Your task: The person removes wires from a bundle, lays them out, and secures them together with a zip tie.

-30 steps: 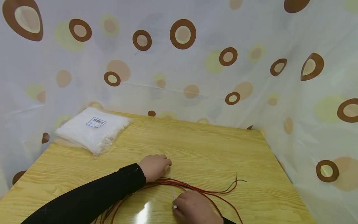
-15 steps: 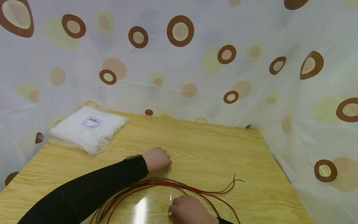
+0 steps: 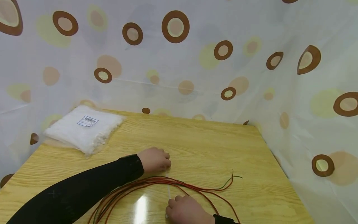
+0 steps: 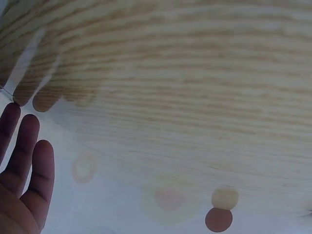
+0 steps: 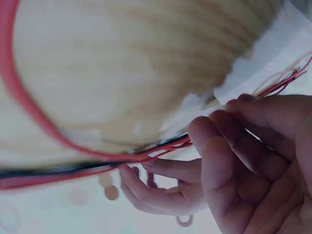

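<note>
A bundle of red and dark wires [image 3: 193, 187] curves over the wooden table, with bare ends splayed at the right. Crossing it is a thin white cable tie [image 3: 169, 192]; whether it runs over or under the wires is hard to tell. Beyond the bundle, my left hand [image 3: 155, 160] pinches the tie's far end, its fingertips mostly hidden in the head view. Its last fingers [image 4: 41, 165] show in the left wrist view. On the near side, my right hand [image 3: 185, 210] holds the tie's other end, where a white tip pokes out below the fingers.
A clear plastic bag [image 3: 84, 127] of white items, with a barcode label [image 3: 88, 121], lies at the back left of the wooden table [image 3: 212, 143]. A patterned sheet [image 3: 167, 68] hangs behind it and along both sides.
My left hand has lifted off the wires and shifted slightly away from them. The right hand has drawn a little left and toward me with the tie. The head view has also shifted.
</note>
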